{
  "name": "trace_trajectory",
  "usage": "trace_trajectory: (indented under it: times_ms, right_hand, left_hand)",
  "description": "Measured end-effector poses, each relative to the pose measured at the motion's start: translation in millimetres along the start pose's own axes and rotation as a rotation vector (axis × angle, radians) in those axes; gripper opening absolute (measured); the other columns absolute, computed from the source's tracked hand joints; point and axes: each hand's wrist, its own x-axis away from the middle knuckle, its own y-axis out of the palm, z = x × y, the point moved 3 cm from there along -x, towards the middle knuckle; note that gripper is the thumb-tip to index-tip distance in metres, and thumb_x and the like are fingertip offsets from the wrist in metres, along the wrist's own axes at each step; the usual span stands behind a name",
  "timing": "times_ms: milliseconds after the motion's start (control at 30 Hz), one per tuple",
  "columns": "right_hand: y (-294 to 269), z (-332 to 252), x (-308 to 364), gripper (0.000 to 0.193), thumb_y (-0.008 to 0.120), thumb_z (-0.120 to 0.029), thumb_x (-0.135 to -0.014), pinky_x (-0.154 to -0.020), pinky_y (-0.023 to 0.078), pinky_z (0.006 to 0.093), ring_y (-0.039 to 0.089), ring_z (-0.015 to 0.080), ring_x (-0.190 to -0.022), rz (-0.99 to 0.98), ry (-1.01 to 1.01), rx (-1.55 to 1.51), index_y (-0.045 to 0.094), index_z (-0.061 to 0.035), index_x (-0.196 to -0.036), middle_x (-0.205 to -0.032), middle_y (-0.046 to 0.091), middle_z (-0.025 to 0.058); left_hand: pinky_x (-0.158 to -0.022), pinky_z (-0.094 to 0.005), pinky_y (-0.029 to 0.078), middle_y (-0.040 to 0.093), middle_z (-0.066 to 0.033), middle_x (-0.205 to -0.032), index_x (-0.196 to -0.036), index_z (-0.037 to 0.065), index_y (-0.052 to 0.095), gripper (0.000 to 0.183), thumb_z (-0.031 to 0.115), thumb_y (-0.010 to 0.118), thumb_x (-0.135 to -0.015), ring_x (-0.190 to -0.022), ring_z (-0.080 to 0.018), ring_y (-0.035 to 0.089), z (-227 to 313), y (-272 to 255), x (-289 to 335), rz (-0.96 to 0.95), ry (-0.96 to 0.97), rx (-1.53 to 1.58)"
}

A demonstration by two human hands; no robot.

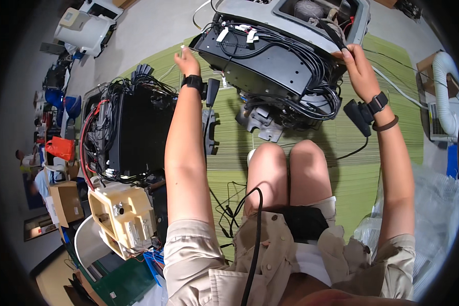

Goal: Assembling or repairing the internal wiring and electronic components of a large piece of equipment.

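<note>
In front of me stands a black metal box-shaped unit (270, 64) with thick bundles of black cables (324, 76) looped over its right side. Behind it is a grey open housing (285, 23) with parts inside. My left hand (187, 62) is by the unit's left end, its fingers closed around something small with a pale tip. Over at the right end, my right hand (361, 71) is closed, thumb pressed on a long narrow black strip (334, 36) that lies along the housing's edge. What the strip belongs to cannot be made out. Both wrists wear straps with black devices.
To my left sits a second black unit (143, 130) with red and black cables, with a cream plastic housing (122, 217) nearer me. A grey bracket-like part (262, 122) is below the front unit. Green mats (352, 186) cover the floor; clear plastic wrap (423, 214) lies right.
</note>
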Motion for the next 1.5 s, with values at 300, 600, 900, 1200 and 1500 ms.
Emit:
trace_trajectory:
  times_ms: [300, 600, 900, 1200, 1500]
  right_hand:
    - [-38, 89, -41, 0.030, 0.040, -0.028, -0.090, -0.077, 0.039, 0.0298, 0.052, 0.0207, -0.084, -0.147, -0.029, 0.200, 0.047, -0.0028, -0.104, -0.091, 0.055, 0.0115]
    - [-17, 132, -86, 0.032, 0.037, -0.027, -0.092, -0.082, 0.038, 0.0267, 0.053, 0.0157, -0.091, -0.319, -0.009, 0.175, 0.050, 0.0010, -0.100, -0.097, 0.058, 0.0095]
    - [-27, 140, -88, 0.027, 0.039, -0.025, -0.091, -0.080, 0.037, 0.0268, 0.051, 0.0150, -0.085, -0.240, -0.106, 0.201, 0.050, -0.0004, -0.096, -0.089, 0.056, 0.0073]
    - [-16, 113, -71, 0.023, 0.041, -0.022, -0.091, -0.074, 0.039, 0.0250, 0.049, 0.0115, -0.077, -0.182, -0.086, 0.111, 0.050, -0.0015, -0.094, -0.081, 0.055, 0.0045]
    - [-10, 85, -44, 0.024, 0.041, -0.023, -0.090, -0.073, 0.042, 0.0266, 0.055, 0.0144, -0.075, -0.082, -0.073, 0.194, 0.050, -0.0006, -0.095, -0.077, 0.058, 0.0068]
  left_hand:
    - [-0.095, -0.0363, 0.029, 0.042, -0.0181, -0.117, -0.115, -0.002, 0.040, 0.050, 0.022, 0.060, -0.075, -0.113, -0.0300, 0.038, 85, -22, 198, -0.218, 0.571, -0.183]
    - [-0.099, -0.0499, 0.021, 0.047, -0.0098, -0.119, -0.104, 0.006, 0.056, 0.042, 0.029, 0.056, -0.069, -0.115, -0.0282, 0.038, 97, 68, 321, -0.357, 1.129, -0.645]
    - [-0.097, -0.0530, 0.022, 0.056, -0.0055, -0.103, -0.079, 0.014, 0.063, 0.018, 0.021, 0.049, -0.069, -0.108, -0.0291, 0.045, 75, 93, 316, -0.254, 1.218, -0.395]
    - [-0.095, -0.0533, 0.025, 0.057, -0.0044, -0.094, -0.066, 0.014, 0.060, 0.012, 0.023, 0.051, -0.065, -0.105, -0.0283, 0.046, 75, 89, 310, -0.283, 1.260, -0.312]
    - [-0.094, -0.0617, 0.016, 0.054, 0.0047, -0.106, -0.075, 0.018, 0.057, 0.016, 0.028, 0.061, -0.063, -0.113, -0.0209, 0.041, 77, 75, 307, -0.560, 1.283, -0.452]
